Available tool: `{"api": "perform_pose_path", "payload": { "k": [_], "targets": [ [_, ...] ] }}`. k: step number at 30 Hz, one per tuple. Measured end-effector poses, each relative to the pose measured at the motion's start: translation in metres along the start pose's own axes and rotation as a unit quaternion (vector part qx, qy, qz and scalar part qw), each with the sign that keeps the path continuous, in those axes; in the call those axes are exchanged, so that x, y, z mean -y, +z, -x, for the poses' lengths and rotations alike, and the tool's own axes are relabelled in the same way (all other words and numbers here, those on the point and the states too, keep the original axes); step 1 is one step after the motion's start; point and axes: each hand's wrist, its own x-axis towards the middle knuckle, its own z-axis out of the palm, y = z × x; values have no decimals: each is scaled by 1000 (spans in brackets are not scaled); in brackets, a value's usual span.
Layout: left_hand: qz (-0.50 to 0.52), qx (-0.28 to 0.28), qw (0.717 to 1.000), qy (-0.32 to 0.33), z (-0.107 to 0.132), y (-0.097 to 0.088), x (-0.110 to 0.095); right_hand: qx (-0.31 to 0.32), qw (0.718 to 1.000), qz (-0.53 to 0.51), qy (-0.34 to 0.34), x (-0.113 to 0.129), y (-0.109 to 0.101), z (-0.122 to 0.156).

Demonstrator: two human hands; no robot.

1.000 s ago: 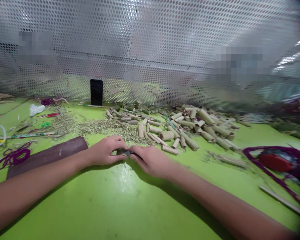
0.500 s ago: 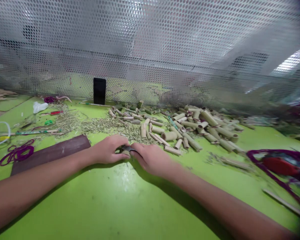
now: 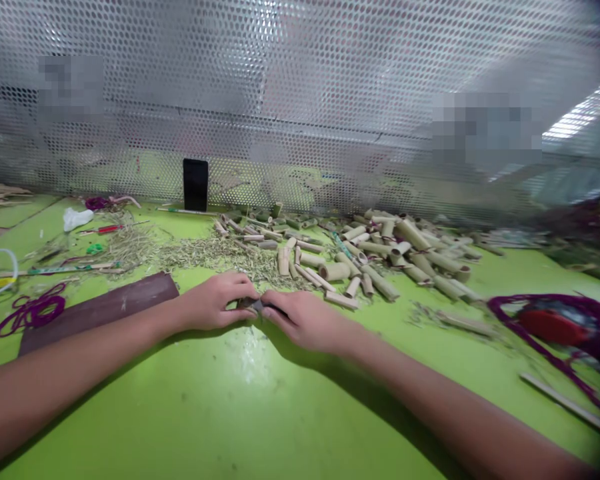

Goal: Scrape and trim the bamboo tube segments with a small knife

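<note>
My left hand [image 3: 217,301] is closed around a short piece of bamboo [image 3: 247,305], mostly hidden by the fingers, just above the green table [image 3: 240,413]. From the left, my right hand's [image 3: 307,321] fingers meet it, gripping a small knife [image 3: 259,306] with a dark handle. The grey blade touches or lies very close to the bamboo's end. Beyond both hands spreads a heap of fine bamboo shavings [image 3: 205,252]. Cut bamboo tubes [image 3: 336,271] lie loosely just past my right hand.
A brown strip [image 3: 100,313] lies under my left forearm's far side. Purple cord [image 3: 45,310] is coiled at left. A black phone [image 3: 195,185] leans on the perforated metal screen [image 3: 300,133]. A larger bamboo pile [image 3: 415,250] and a red object [image 3: 553,325] with cord are at right.
The blade has tilted and shifted slightly at the bamboo's end between my hands. Both hands keep their grip; the whole view has moved a little.
</note>
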Motion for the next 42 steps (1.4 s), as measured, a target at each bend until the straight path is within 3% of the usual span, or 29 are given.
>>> {"api": "perform_pose_path", "payload": {
  "k": [7, 13, 23, 42],
  "targets": [
    [62, -13, 993, -95, -4, -1, -4, -52, 997, -44, 27, -2, -4, -1],
    [70, -17, 995, -70, -6, 1, -2, -56, 989, -133, 4, 5, -2, -5],
    [59, -11, 997, -56, -8, 2, -2, -75, 981, -176, 17, 4, 5, -11],
    [53, -8, 998, -33, -7, 2, -3, -58, 987, -152, 17, 5, 5, -5]
  ]
}}
